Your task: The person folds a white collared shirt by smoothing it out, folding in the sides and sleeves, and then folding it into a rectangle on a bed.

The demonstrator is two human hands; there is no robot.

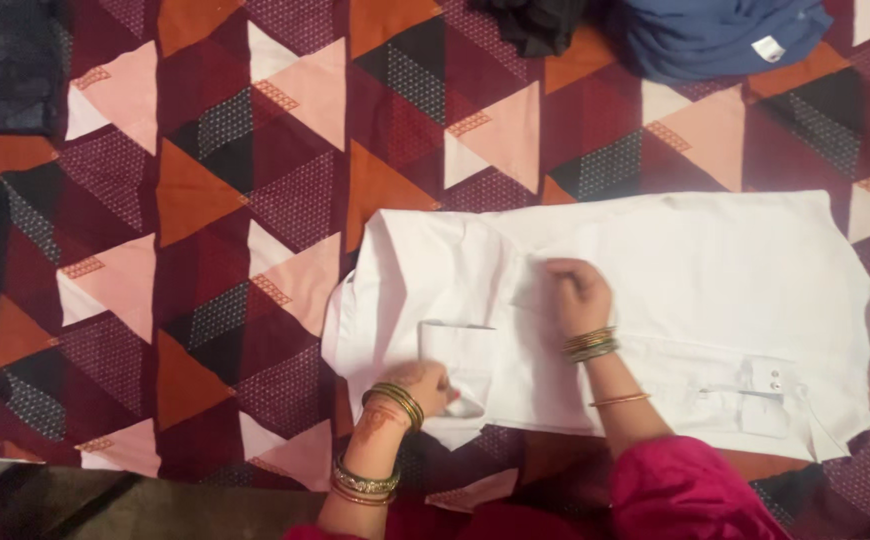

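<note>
1. Our left hand (433, 385) pinches the white shirt (655, 300) at its near edge.
2. Our right hand (577, 292) presses closed on the shirt's middle.
3. We see a white square label (768, 48) on the blue garment (720, 35), top right.

White shirt (655, 290); maroon/orange/pink triangle-print bedsheet (255, 180); blue garment (715, 35); magenta sleeve (685, 490).

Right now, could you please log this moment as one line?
left hand: on white shirt edge | right hand: pressing shirt middle | surface: patterned bedspread | nearby: blue garment
</note>
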